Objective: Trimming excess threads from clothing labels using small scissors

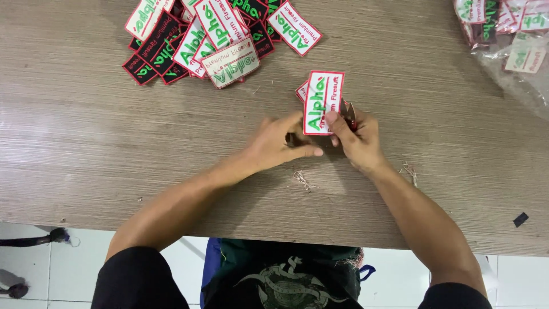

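Note:
My left hand [280, 143] and my right hand [355, 139] meet over the middle of a wood-grain table [86, 131]. Both pinch the lower end of a white rectangular embroidered patch [323, 98] with a red border and green lettering, held upright. A second patch [302, 90] peeks out behind its left edge. In my right hand a small red-handled thread snip [350, 116] shows beside the patch, mostly hidden by my fingers.
A heap of white and black patches [206, 37] lies at the top centre of the table. A clear plastic bag with more patches [509, 34] sits at the top right. Cut thread bits [302, 180] lie near my wrists. The table's near edge runs below my forearms.

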